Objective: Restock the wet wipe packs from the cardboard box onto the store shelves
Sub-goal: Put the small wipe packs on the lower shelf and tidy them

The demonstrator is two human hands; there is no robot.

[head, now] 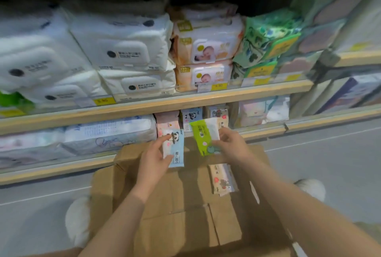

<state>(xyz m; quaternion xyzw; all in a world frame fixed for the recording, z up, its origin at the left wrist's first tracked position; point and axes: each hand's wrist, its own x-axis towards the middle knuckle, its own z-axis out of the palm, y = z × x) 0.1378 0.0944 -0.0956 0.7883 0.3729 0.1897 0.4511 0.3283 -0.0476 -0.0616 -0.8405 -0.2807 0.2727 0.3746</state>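
My left hand (pixel 154 156) grips a small blue wet wipe pack with a panda (pixel 175 147), held upright above the open cardboard box (pixel 185 195). My right hand (pixel 231 145) pinches a green and white wet wipe pack (pixel 204 136) beside it, just in front of the lower shelf (pixel 263 133). A beige pack (pixel 221 180) lies inside the box at its far right. Small packs with panda and animal prints (pixel 191 117) stand on the lower shelf behind my hands.
The upper shelf (pixel 165 103) carries large white packs (pixel 123 50), orange baby packs (pixel 206 50) and green packs (pixel 266 38). Big pale packs (pixel 109 133) fill the lower shelf's left. Two white shoes (pixel 77 221) flank the box on the grey floor (pixel 329 153).
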